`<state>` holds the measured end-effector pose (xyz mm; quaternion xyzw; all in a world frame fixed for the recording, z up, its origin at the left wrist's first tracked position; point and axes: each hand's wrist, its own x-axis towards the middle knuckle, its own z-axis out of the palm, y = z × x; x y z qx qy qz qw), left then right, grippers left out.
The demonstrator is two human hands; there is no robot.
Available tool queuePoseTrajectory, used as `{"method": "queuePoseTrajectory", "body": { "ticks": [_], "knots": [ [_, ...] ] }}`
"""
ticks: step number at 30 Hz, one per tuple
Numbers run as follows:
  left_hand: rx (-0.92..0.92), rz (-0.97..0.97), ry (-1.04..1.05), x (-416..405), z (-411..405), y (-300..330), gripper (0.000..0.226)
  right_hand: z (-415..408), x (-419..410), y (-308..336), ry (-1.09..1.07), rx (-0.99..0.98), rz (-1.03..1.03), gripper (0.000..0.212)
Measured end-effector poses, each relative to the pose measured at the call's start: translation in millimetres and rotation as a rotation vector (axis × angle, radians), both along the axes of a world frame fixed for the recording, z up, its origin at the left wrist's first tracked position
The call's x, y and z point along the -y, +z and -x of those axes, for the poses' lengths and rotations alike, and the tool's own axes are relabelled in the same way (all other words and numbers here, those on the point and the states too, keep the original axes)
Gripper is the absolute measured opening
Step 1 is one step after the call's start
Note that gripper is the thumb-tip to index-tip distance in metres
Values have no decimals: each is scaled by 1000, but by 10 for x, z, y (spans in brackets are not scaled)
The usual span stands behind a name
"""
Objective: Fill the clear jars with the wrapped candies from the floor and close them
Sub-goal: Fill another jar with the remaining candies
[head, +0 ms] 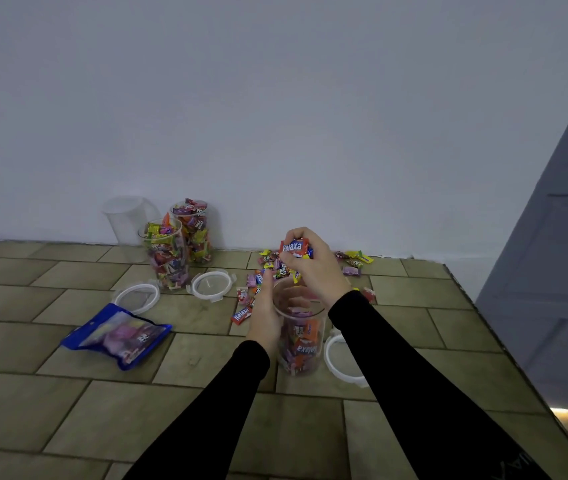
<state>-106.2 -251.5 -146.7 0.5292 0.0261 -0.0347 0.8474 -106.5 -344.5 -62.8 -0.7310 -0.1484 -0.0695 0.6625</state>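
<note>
A clear jar [301,351], about half full of wrapped candies, stands on the floor in front of me. My left hand [264,313] grips its left side near the rim. Just above the jar's mouth, my right hand [313,268] is closed on a handful of wrapped candies [294,248], a red "Relaxa" one on top. Loose candies [258,280] lie scattered on the tiles behind the jar, and more candies [355,261] lie by the wall. Two full, lidless jars, one nearer [167,254] and one behind [195,232], stand by the wall.
An empty clear jar [126,220] stands at the wall, far left. Three white-rimmed lids lie on the tiles: one [138,297], another [210,282], and a third [339,362] right of the held jar. A blue candy bag [116,336] lies left. A grey door [559,258] stands right.
</note>
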Motion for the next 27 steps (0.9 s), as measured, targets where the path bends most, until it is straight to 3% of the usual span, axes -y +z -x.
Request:
{"method": "queuePoseTrajectory", "body": {
  "ticks": [4, 13, 22, 27],
  "knots": [
    [-7, -21, 2, -9, -11, -9, 87, 36, 40, 0, 7, 27, 22, 15],
    [16, -85, 9, 7, -41, 6, 71, 22, 60, -93, -86, 198, 100, 28],
    [45, -126, -12, 17, -17, 42, 66, 5, 54, -134, -28, 143, 1, 38],
    [52, -102, -19, 20, -40, -4, 67, 30, 85, -149, 8, 129, -23, 24]
  ]
}}
